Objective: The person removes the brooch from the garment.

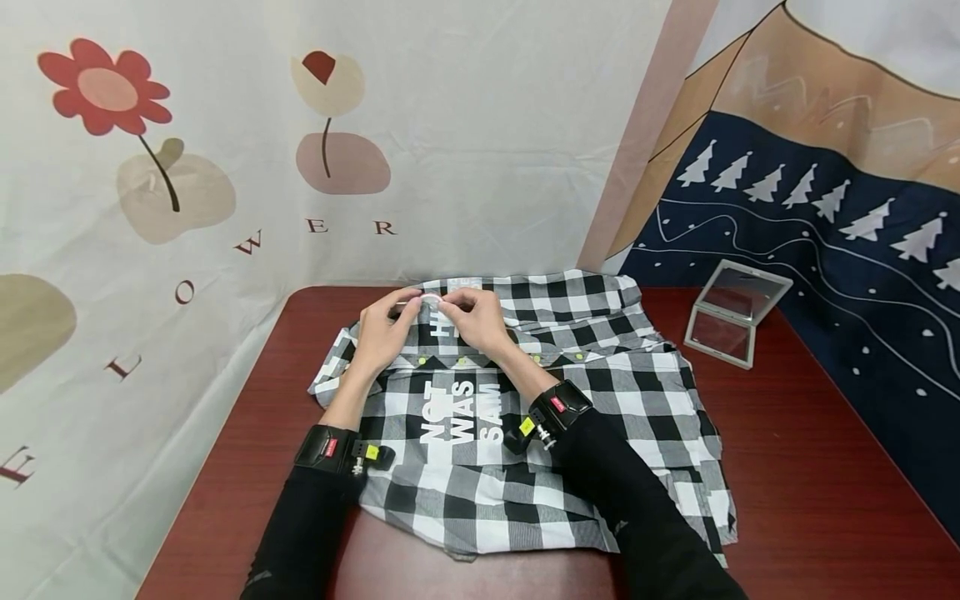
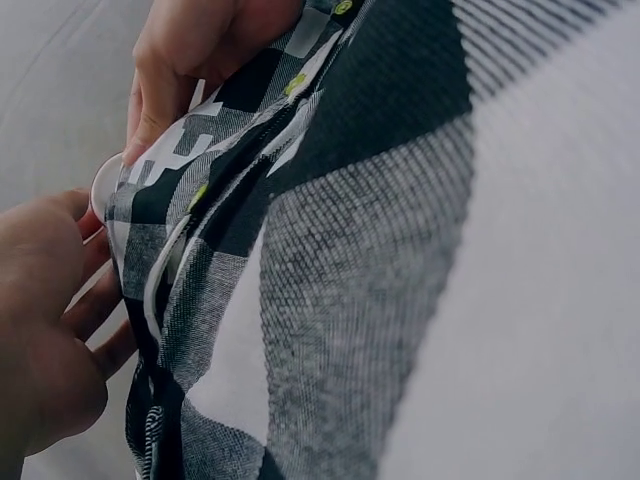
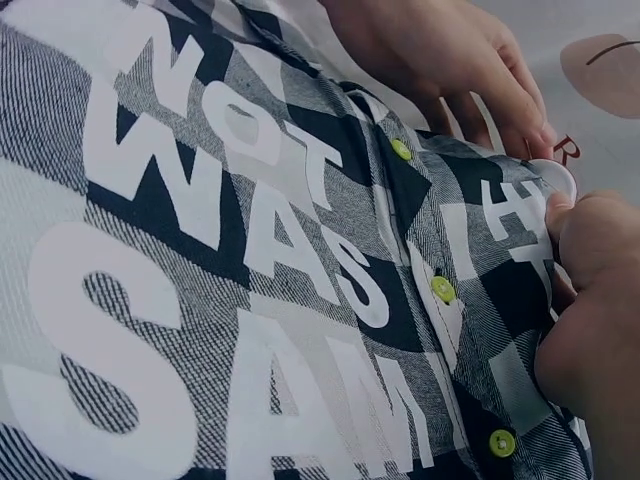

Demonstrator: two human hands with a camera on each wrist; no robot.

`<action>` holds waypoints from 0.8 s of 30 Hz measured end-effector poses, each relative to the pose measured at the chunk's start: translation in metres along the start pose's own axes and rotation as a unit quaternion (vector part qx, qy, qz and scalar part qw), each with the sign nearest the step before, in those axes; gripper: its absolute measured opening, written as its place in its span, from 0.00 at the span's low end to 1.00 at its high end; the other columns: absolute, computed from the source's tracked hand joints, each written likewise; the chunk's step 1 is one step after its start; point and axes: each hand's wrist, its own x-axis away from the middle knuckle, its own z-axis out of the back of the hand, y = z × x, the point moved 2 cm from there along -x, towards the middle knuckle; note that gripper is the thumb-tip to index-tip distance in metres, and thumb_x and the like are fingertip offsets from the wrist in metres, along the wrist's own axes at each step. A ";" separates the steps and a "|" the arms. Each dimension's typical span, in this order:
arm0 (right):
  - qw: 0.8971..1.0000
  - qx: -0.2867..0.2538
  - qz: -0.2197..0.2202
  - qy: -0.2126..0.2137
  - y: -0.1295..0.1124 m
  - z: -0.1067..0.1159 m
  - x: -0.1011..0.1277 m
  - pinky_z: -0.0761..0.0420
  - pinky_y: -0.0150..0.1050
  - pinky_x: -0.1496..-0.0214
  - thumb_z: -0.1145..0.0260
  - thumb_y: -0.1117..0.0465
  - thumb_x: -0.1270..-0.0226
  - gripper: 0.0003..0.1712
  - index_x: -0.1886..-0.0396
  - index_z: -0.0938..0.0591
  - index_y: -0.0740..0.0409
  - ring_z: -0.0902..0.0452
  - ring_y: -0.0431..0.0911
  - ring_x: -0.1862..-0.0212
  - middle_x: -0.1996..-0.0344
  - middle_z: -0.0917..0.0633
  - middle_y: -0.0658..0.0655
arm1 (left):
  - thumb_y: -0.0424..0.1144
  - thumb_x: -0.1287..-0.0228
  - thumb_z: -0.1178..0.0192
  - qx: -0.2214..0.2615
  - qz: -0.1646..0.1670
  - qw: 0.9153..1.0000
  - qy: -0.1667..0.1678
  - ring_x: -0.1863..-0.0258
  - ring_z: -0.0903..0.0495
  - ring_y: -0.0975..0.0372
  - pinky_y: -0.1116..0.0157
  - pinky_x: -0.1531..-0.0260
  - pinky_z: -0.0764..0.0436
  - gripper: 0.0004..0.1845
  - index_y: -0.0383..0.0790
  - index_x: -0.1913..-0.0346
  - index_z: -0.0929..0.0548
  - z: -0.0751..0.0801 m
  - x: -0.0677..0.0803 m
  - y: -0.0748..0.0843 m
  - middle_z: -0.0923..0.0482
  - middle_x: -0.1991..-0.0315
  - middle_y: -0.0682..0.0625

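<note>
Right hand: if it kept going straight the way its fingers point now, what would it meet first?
The right hand points left along the shirt's far edge, so it would likely meet the small white round thing pinched there, then the left hand; depth is unclear.

A dark reddish-brown wooden table [image 1: 810, 467] with rounded far corners stands against the hanging printed cloths. A black-and-white checked button-up shirt [image 1: 600, 367] with large white lettering lies spread flat across its middle, reaching almost to the near edge. Off to the right, near the far corner, an open white-framed folding mirror [image 1: 733, 312] rests on the wood, apart from the shirt.
</note>
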 end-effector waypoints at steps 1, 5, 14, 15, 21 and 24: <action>1.000 -0.006 -0.005 0.000 0.000 0.000 0.000 0.19 0.31 0.59 0.23 0.58 0.20 0.08 0.52 0.04 0.57 0.14 0.40 0.62 0.57 0.04 0.60 | 0.45 0.13 0.36 0.000 0.001 1.000 0.001 0.45 0.06 0.47 0.66 0.51 0.15 0.17 0.42 0.33 0.09 0.000 0.000 0.000 0.06 0.43 0.39; 1.000 -0.018 -0.016 0.000 0.000 0.001 0.000 0.17 0.30 0.58 0.22 0.58 0.21 0.08 0.52 0.03 0.57 0.13 0.40 0.61 0.56 0.03 0.61 | 0.46 0.12 0.37 -0.005 0.000 1.000 -0.001 0.52 0.08 0.50 0.71 0.54 0.20 0.17 0.43 0.34 0.08 -0.001 0.000 0.000 0.06 0.49 0.40; 0.999 -0.035 -0.009 -0.003 0.000 0.000 0.000 0.19 0.29 0.61 0.22 0.60 0.21 0.08 0.53 0.04 0.61 0.16 0.38 0.65 0.58 0.03 0.63 | 0.41 0.13 0.35 -0.011 -0.011 1.000 -0.001 0.57 0.12 0.54 0.71 0.55 0.22 0.13 0.41 0.38 0.07 -0.002 -0.001 0.001 0.06 0.52 0.40; 0.999 -0.035 -0.010 -0.004 0.000 -0.001 0.000 0.19 0.29 0.62 0.22 0.60 0.21 0.07 0.54 0.04 0.60 0.16 0.37 0.65 0.58 0.03 0.63 | 0.41 0.13 0.35 -0.013 -0.011 1.000 -0.002 0.56 0.11 0.54 0.71 0.55 0.22 0.13 0.40 0.38 0.07 -0.002 -0.001 0.001 0.06 0.52 0.40; 1.000 -0.030 -0.005 -0.006 -0.001 0.000 0.002 0.20 0.31 0.62 0.23 0.60 0.21 0.07 0.54 0.04 0.59 0.17 0.38 0.66 0.59 0.03 0.61 | 0.40 0.14 0.34 -0.021 -0.009 1.000 -0.001 0.53 0.09 0.50 0.68 0.53 0.20 0.13 0.38 0.39 0.07 -0.001 -0.001 0.003 0.06 0.52 0.39; 1.000 -0.028 -0.003 -0.006 -0.001 0.000 0.002 0.21 0.31 0.62 0.23 0.60 0.21 0.07 0.53 0.04 0.59 0.17 0.39 0.66 0.59 0.03 0.61 | 0.40 0.14 0.34 -0.024 -0.009 1.000 0.000 0.52 0.08 0.49 0.69 0.54 0.20 0.12 0.38 0.40 0.07 -0.001 -0.001 0.003 0.06 0.52 0.39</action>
